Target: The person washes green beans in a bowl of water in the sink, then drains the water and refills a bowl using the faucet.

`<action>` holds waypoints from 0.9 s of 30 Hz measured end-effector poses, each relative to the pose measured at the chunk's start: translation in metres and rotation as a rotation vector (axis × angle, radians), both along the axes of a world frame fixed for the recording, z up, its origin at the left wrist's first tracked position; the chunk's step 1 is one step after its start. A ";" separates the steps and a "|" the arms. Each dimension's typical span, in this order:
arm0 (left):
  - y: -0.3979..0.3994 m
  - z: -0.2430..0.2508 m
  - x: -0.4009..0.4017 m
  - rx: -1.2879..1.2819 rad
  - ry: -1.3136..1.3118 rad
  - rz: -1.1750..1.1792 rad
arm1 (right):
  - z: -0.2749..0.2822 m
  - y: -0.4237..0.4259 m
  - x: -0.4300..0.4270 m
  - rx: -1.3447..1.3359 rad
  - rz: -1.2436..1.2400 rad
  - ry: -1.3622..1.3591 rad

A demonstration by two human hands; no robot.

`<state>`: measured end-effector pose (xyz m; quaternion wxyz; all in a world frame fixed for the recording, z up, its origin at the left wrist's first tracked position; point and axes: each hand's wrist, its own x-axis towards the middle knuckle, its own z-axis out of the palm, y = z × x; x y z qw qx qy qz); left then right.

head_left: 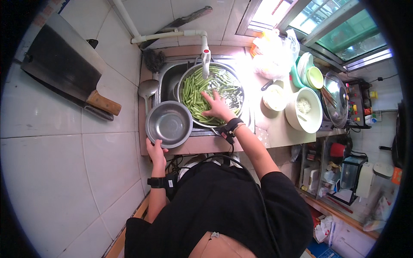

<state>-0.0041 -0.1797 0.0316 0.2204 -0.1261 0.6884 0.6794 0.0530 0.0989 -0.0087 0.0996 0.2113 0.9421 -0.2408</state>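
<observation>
A large round metal pot (242, 96) sits in the sink, holding water and many cut green beans (195, 90). My right hand (218, 106) is over the beans with its fingers spread, touching them or the water's surface; I see nothing gripped in it. My left hand (157, 151) grips the near rim of a metal bowl (169, 125), with the thumb on the rim. No contents show in this bowl, which is beside the pot at the sink's front left. Above the pot hangs a white tap (205, 63) with a red dot.
A metal ladle (148, 89) and a dark scouring pad (154, 60) lie left of the sink (167, 75). A cleaver (64, 61) hangs on the tiled wall. Right of the sink stand a white bowl (304, 121), a smaller tub (273, 98), plastic bags (274, 58) and a glass lid (337, 106).
</observation>
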 end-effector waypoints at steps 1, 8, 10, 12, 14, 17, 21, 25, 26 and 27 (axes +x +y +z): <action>-0.001 0.001 0.000 -0.003 0.001 0.005 | 0.004 0.000 -0.002 -0.003 0.005 0.001; 0.001 0.007 0.007 -0.017 -0.001 -0.019 | 0.008 0.011 -0.011 -0.028 -0.237 -0.207; 0.001 0.004 0.008 -0.015 0.010 -0.006 | 0.007 -0.004 -0.005 -0.029 -0.151 -0.169; 0.000 0.002 0.006 -0.026 0.024 -0.018 | 0.011 -0.018 0.002 0.007 -0.010 -0.117; -0.001 0.004 0.005 -0.036 0.013 -0.025 | 0.024 -0.019 0.011 0.050 0.119 -0.188; -0.002 0.002 0.002 -0.027 0.017 -0.054 | 0.021 -0.005 0.017 0.223 0.093 -0.135; -0.001 0.006 0.003 -0.025 0.025 -0.063 | 0.003 0.018 0.016 0.212 -0.169 0.216; -0.003 0.005 0.004 -0.028 0.032 -0.059 | 0.020 0.027 0.010 0.260 -0.249 0.156; -0.004 0.004 0.005 -0.041 0.034 -0.061 | 0.016 0.029 0.009 0.261 -0.243 0.156; -0.004 0.005 0.004 -0.054 0.040 -0.069 | 0.011 0.031 0.009 0.207 -0.225 0.106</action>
